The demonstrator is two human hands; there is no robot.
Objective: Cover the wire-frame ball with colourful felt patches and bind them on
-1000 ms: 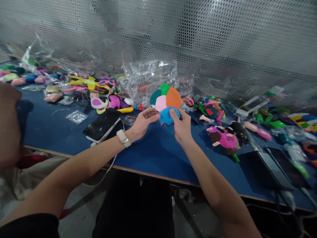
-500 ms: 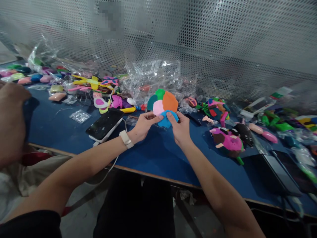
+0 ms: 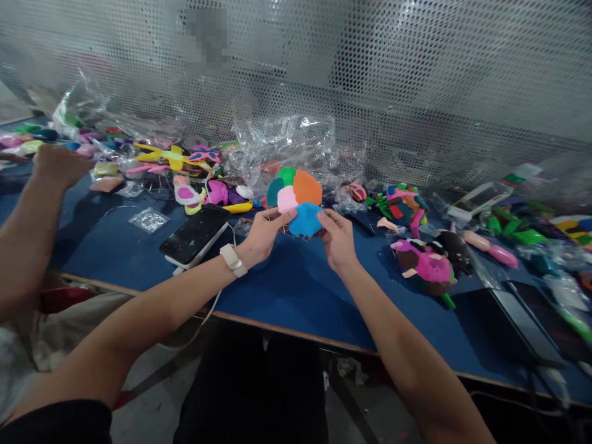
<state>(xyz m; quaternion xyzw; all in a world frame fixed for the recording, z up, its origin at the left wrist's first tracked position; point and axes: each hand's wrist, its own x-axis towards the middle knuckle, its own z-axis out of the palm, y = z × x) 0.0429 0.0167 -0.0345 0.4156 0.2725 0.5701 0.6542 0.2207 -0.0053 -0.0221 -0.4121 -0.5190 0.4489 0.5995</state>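
Both my hands hold up a small fan of coloured foam petals (image 3: 298,198) above the blue table (image 3: 287,290): green, teal, pink, orange and a blue one in front. My left hand (image 3: 264,233), with a pale wristband, pinches the pink and blue pieces from the left. From the right, my right hand (image 3: 339,239) grips the blue petal's lower edge with thumb and fingers. A thin thread seems to hang near the petals; I cannot make it out clearly.
A phone on a white case (image 3: 193,234) lies left of my hands. Crumpled clear plastic (image 3: 287,145) and heaps of coloured foam toys (image 3: 425,259) line the back by a perforated metal wall. Another person's arm (image 3: 32,209) reaches in at far left. A dark tablet (image 3: 527,320) lies right.
The petal piece has shifted slightly left and the blue petal shows fuller. The other person's arm at the left has stretched out toward the back of the table.
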